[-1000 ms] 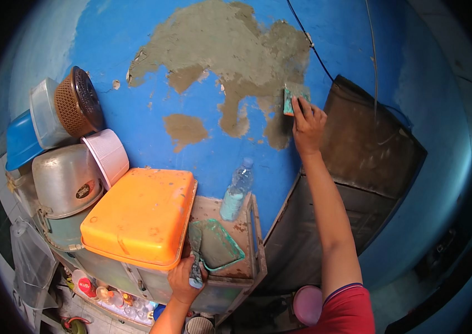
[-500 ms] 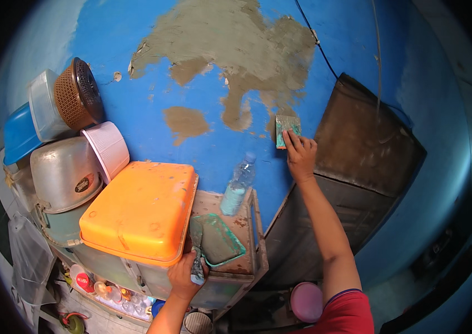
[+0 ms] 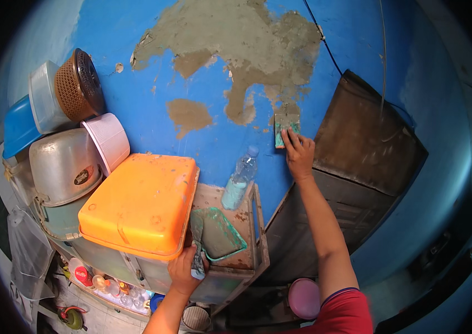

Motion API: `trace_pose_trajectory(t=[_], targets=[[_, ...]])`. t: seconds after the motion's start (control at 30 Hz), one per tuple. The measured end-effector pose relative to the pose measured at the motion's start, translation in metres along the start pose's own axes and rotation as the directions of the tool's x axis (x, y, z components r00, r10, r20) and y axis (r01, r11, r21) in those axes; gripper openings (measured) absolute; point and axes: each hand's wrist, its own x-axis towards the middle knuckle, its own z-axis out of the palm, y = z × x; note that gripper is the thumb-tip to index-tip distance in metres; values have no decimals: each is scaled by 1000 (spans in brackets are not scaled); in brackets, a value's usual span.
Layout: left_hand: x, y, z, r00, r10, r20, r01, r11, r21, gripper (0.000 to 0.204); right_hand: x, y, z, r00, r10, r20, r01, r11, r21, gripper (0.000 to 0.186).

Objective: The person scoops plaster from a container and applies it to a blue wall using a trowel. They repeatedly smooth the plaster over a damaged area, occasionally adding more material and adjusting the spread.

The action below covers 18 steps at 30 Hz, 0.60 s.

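My right hand (image 3: 301,156) reaches up to the blue wall (image 3: 152,122) and presses a flat, green-smeared scraper (image 3: 287,131) against it, fingers spread over its face. The scraper's top edge lies on the lower tip of a large grey-brown mortar patch (image 3: 219,39). Lower down, my left hand (image 3: 186,270) is closed round the handle of a mortar-smeared putty knife (image 3: 197,261). Its blade rises beside a shallow green tray (image 3: 230,257) of grey mortar on the cabinet top. The left fingertips are partly hidden.
An upturned orange basin (image 3: 141,206) covers the cabinet's left part; a plastic bottle (image 3: 240,181) with pale green contents stands behind the tray. Pots and baskets (image 3: 63,161) are stacked at left. A dark brown panel (image 3: 369,133) leans at right; a black cable (image 3: 325,44) hangs above.
The view has shifted slightly. Against the wall, my right hand and the scraper have slid a little downward. My left hand keeps its grip on the putty knife beside the tray.
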Motion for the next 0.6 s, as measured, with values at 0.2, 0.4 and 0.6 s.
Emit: trace_pose_trajectory(t=[0.2,0.4,0.6], targets=[[5,3,-3,1000,3,19,-2,999,-40,41,-56,-17,-16,997,22,68,-23,1000,16,56],[7,4,-2,1000,6,17,-5,999,-54,41,-16,-3,-36,997,70,-18,-70,997,-18,59],[3,0,0,1000,0,4,1,1000,-2,42,32,12,-18,990,98,-103,-105,993,-59,60]])
